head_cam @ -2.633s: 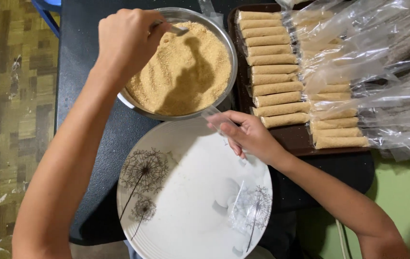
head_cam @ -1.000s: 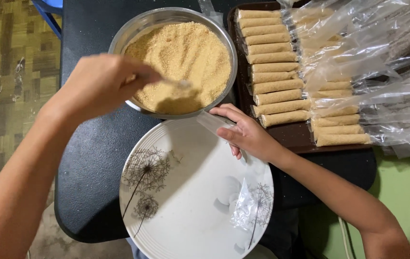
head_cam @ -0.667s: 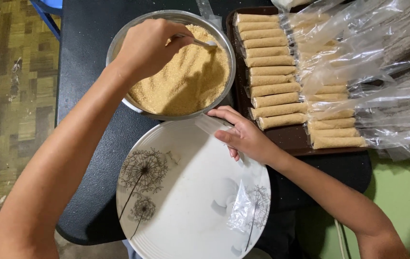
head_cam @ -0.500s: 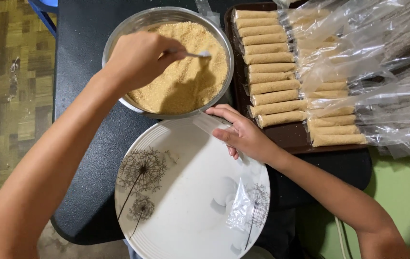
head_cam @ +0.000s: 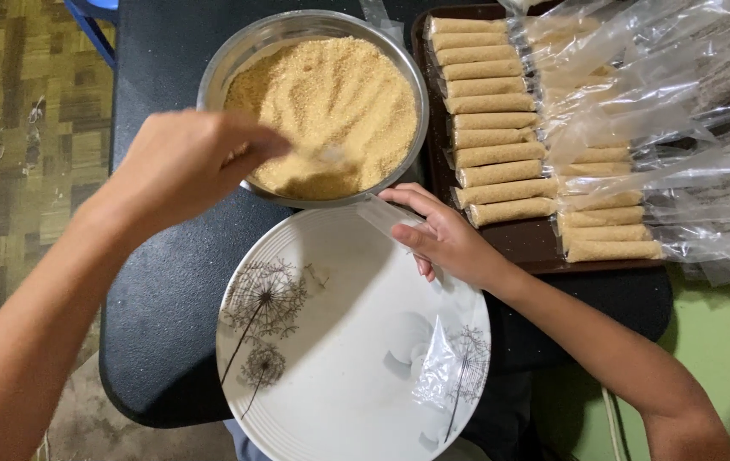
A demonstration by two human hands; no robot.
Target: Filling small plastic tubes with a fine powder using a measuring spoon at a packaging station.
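Left hand (head_cam: 186, 162) pinched on a blurred spoon (head_cam: 318, 156), tip dipped into golden crumbs in the steel bowl (head_cam: 228, 55) at far centre; right hand (head_cam: 442, 235) holds a clear narrow plastic sleeve (head_cam: 382, 213) mouth-up beside the bowl over the white dandelion plate (head_cam: 339, 376), which would catch spills; filled rolls (head_cam: 489, 128) lined on brown tray (head_cam: 536, 243) right

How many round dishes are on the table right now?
2: a metal bowl of crumbs at the far side, a white plate at the near edge. Others could hide under the clear bags.
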